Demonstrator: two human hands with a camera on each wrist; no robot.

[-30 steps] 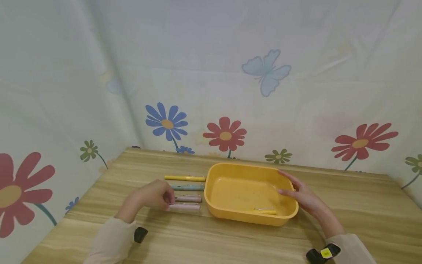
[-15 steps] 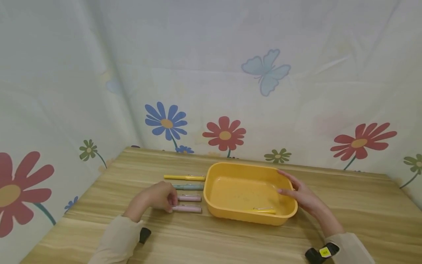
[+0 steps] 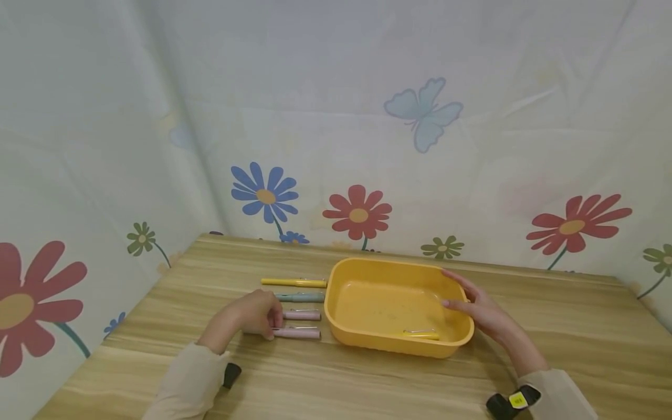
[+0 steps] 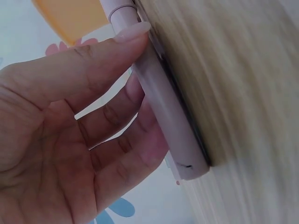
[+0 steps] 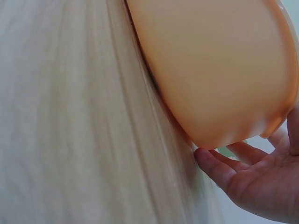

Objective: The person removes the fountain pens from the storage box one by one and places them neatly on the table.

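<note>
White fabric backdrop, flower and butterfly print, behind a wood-grain tabletop. On it, a yellow rectangular plastic-looking tray with rounded corners; hasn't moved over the last second.

Right hand: on the tray's right end, thumb over the rim inside, other fingers outside. Grip unchanged, so the tray looks steadied.

Left hand: narrow pinch, thumb against fingers, holding the glossy pale-pink capped pen nearest the person. Left wrist view confirms it. On the table or just above it, can't tell.

Rest of the row, far to near, left of the tray: slim yellow pen with metal clip, grey-green pen with clip, darker dusty-pink pen. Smallest visible piece: bright yellow pen inside the tray, by the near wall, partly hidden.

Change: the held pen has shifted slightly nearer the person. Gap to the dusty-pink one is wider, right ends now about level. Reads as row spacing being tidied; barely any motion in the last half second.
</note>
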